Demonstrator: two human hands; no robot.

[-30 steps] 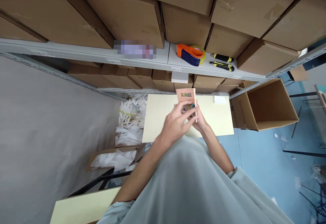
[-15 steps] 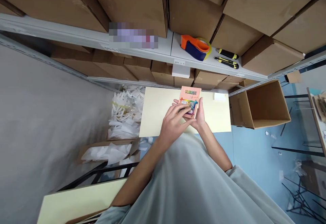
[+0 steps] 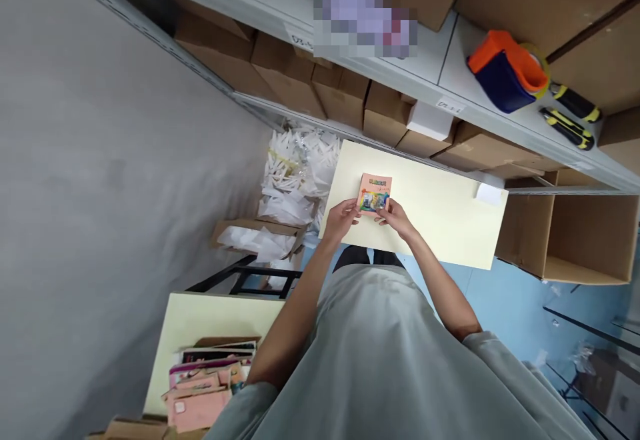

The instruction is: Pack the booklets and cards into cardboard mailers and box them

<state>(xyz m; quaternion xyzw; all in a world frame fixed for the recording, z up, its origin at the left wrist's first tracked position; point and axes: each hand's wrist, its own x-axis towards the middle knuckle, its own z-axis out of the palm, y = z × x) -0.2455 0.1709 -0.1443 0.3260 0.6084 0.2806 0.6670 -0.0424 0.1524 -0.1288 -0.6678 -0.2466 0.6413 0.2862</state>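
Observation:
A small pink book (image 3: 375, 193) with a colourful picture on its cover is above or on the cream tabletop (image 3: 430, 207); I cannot tell whether it touches the surface. At its lower left corner, my left hand (image 3: 343, 219) grips the edge with curled fingers. My right hand (image 3: 397, 217) closes on the lower right corner, its thumb over the cover. The cover faces up towards me, its title at the far end.
Cardboard boxes line the shelf (image 3: 425, 73), where an orange and blue tape dispenser (image 3: 507, 70) and a utility knife (image 3: 567, 128) lie. An open carton (image 3: 590, 240) stands right. White paper scraps (image 3: 300, 167) pile up left; several pink books (image 3: 200, 387) lie lower left.
My left hand has moved off the cover to the book's left edge, and my right hand now holds the right corner. The view has swung left, bringing the books at lower left into sight.

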